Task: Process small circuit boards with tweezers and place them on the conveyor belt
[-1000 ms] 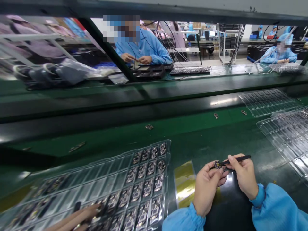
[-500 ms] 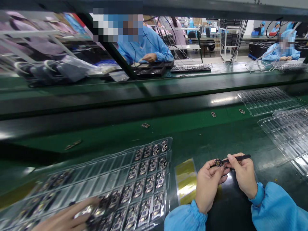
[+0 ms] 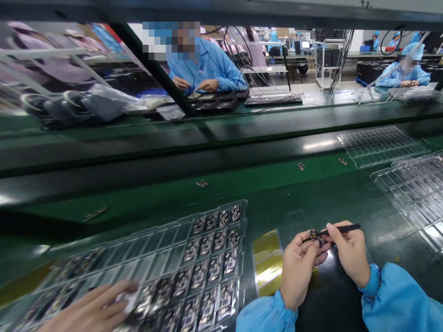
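A small circuit part sits pinched at the fingertips of the left hand, held above the dark green bench. The right hand grips black tweezers, their tips at the part, seemingly touching it. Left lies a clear tray of similar parts, where another person's hand rests.

Both hands bare, no gloves, no rings or watch showing. Left hand, right hand. Light blue smock sleeves on both arms, fabric loose and creased. Gathered elastic cuffs snug at wrists. Nails short, plain.
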`<state>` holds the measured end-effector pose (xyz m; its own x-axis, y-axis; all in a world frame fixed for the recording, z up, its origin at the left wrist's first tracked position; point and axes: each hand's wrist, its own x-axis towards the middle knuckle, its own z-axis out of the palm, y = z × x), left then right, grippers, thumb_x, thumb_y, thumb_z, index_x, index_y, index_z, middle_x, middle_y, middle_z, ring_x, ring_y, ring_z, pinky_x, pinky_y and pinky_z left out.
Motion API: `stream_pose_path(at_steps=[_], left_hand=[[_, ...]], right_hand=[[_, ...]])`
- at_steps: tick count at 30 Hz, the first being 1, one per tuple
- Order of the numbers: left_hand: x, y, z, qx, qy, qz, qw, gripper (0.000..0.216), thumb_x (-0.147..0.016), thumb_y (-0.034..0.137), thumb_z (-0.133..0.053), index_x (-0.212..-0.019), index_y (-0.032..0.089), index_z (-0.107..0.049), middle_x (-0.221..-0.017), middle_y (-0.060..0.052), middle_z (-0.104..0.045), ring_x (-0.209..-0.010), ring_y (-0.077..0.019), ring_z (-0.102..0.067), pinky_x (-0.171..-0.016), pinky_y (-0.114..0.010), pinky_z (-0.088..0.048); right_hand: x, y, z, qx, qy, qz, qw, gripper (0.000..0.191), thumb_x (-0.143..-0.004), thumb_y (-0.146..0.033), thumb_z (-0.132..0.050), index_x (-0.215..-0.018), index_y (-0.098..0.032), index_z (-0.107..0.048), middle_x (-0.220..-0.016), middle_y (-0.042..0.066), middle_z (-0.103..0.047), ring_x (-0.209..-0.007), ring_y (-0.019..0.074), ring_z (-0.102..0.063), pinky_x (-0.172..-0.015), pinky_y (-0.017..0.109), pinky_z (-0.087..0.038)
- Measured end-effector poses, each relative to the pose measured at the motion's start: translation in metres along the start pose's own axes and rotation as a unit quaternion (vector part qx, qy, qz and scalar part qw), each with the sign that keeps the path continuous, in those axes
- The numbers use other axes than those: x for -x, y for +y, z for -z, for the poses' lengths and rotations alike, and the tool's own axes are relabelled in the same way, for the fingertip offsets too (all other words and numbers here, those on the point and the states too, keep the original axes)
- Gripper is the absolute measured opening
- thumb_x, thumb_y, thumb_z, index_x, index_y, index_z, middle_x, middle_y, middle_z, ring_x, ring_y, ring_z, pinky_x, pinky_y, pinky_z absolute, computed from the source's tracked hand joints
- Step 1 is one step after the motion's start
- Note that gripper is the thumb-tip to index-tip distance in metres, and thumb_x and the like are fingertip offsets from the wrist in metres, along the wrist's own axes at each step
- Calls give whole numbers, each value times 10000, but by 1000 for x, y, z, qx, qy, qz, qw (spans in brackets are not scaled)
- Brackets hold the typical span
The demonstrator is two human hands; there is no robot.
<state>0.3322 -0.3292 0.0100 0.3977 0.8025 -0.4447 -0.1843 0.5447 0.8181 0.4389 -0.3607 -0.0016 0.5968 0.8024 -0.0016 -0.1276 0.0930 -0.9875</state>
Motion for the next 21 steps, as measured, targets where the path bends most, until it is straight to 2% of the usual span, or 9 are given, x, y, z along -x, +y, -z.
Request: stream_pose_path(at_steps=[8,10,12,15,18,21], left_hand=[[-3,-2,3,10,4,-4,1000,319,-683,364,-649,-875,133,-541,-799,-81,-682,-754,-223,-662,-631,-305,-534],[-3,-4,3,9,7,-10,1000,319,-666,369,-662,-850,136,-544,-768,-70,-682,-738,-219,-662,-618,-297,-533],[-1,-5,4,13,13,-10,1000,321,-645,367,-679,-826,139,-543,-756,-66,-683,-722,-216,-663,-599,-285,-532],[2,-1,5,17,27,-8,999,320,-649,370,-676,-825,140,-539,-806,-82,-683,-715,-216,-666,-585,-275,-530],[-7,16,9,-4,42,-26,999,290,-689,347,-647,-856,138,-535,-847,-102,-679,-728,-219,-668,-584,-268,-531],[-42,51,19,-73,89,-86,990,217,-730,289,-602,-869,139,-530,-844,-100,-674,-758,-216,-667,-619,-279,-536]], right_hand=[[7,-5,0,57,-11,46,997,179,-788,-319,-595,-728,-150,-598,-670,53,-644,-624,186,-632,-563,270,-520],[10,-9,0,112,-29,104,988,129,-793,-268,-588,-732,-161,-626,-682,60,-661,-638,195,-641,-576,279,-524],[11,-13,3,156,-42,191,968,75,-781,-212,-592,-754,-178,-653,-727,63,-683,-685,207,-650,-638,305,-529],[6,-18,10,181,-4,266,947,92,-773,-175,-596,-829,-196,-666,-806,63,-695,-753,217,-653,-717,332,-522],[-4,-18,19,205,36,261,943,110,-788,-189,-589,-868,-196,-663,-807,60,-692,-753,216,-652,-695,322,-521],[-12,-14,23,214,33,258,941,99,-792,-211,-590,-858,-193,-662,-781,55,-688,-726,213,-650,-659,310,-517]])
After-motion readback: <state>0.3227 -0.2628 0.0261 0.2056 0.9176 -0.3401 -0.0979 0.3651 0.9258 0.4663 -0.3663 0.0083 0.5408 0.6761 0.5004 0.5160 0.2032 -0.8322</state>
